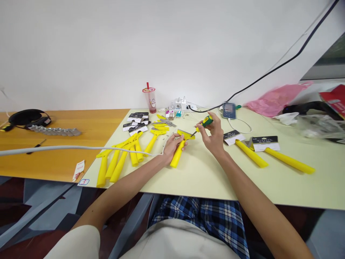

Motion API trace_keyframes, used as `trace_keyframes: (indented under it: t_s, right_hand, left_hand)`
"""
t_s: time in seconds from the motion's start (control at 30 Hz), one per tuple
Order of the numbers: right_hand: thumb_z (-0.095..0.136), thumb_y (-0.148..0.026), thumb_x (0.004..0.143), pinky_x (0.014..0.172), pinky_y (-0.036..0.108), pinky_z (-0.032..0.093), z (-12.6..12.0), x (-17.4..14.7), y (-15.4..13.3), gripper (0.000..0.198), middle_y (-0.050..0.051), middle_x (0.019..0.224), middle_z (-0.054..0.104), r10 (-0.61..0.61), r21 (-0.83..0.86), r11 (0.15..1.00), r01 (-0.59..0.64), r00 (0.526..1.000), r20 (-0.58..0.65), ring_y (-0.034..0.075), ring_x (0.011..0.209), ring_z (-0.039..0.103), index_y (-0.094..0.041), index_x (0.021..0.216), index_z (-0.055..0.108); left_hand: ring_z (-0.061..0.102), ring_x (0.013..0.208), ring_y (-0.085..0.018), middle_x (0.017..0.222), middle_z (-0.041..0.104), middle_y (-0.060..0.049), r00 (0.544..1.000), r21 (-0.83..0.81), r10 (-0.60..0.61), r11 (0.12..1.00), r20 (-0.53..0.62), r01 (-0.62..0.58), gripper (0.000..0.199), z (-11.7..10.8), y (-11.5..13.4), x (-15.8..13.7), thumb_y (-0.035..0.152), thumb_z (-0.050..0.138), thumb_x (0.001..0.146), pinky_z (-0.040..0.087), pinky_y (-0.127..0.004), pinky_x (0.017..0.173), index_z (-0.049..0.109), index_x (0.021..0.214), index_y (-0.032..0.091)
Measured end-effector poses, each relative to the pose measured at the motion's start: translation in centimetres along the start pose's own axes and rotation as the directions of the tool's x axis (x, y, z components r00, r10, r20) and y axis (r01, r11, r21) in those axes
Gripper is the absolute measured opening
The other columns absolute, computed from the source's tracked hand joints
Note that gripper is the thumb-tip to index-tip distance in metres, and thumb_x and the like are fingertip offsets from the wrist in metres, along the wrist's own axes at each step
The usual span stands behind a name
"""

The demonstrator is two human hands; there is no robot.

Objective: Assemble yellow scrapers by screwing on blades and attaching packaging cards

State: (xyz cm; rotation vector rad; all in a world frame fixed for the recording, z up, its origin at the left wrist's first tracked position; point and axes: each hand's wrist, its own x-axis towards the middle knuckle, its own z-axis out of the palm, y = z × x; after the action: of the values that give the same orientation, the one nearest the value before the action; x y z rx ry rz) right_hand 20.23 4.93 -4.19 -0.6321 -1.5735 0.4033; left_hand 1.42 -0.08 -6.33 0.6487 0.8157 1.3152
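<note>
My left hand (173, 146) is closed around a yellow scraper (178, 154) near its head, its handle slanting down toward me. A metal blade edge shows along the top of that head. In my right hand (213, 135) is a screwdriver (207, 121) with a green and yellow handle, and its tip meets the scraper's head at the right side. Left of my hands lie several yellow scraper handles (118, 167). Behind them are loose yellow pieces and metal blades (167, 122). Two scrapers with black-and-white header cards (266, 144) rest on the right.
A lidded cup with a red straw (151, 100) stands by the wall, near a power strip (182, 105). A phone-like device (229, 110) lies right of it on a white cable. A grey cable (81, 148) crosses the left side. Plastic bags (275, 100) pile up far right.
</note>
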Motion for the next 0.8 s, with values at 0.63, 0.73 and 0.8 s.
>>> trace_keyframes:
  t_s: [0.63,0.73,0.8]
  right_hand:
    - [0.058,-0.058,0.109,0.093,0.047,0.068,0.10,0.01,-0.33,0.066,0.010,0.123,0.074,0.037,0.057,0.998,-0.039,0.999,0.039,0.026,0.097,0.079,-0.033,0.167,0.039]
    - [0.068,-0.062,0.102,0.085,0.046,0.069,0.02,0.11,-0.12,0.069,0.010,0.112,0.075,0.017,-0.022,1.000,-0.017,0.999,-0.040,0.026,0.089,0.078,-0.031,0.160,0.049]
    - [0.068,-0.063,0.102,0.088,0.047,0.069,-0.11,0.14,-0.04,0.070,0.011,0.114,0.075,0.004,-0.027,1.000,-0.006,0.999,-0.040,0.027,0.093,0.078,-0.031,0.161,0.047]
  left_hand:
    - [0.069,0.076,-0.014,0.097,0.067,-0.005,1.000,0.010,0.001,1.000,0.008,-0.001,0.049,0.05,-0.04,-0.14,0.030,0.097,0.075,0.044,-0.018,0.051,0.054,0.098,0.022]
    - [0.068,0.075,-0.013,0.097,0.066,-0.004,0.999,0.021,-0.011,1.000,0.040,0.010,0.049,0.12,-0.03,-0.23,0.030,0.097,0.076,0.044,-0.018,0.051,0.055,0.099,0.021]
    - [0.068,0.076,-0.013,0.098,0.066,-0.004,0.999,0.031,-0.010,1.000,0.052,0.008,0.048,0.16,-0.06,-0.26,0.031,0.096,0.076,0.044,-0.018,0.051,0.055,0.099,0.021]
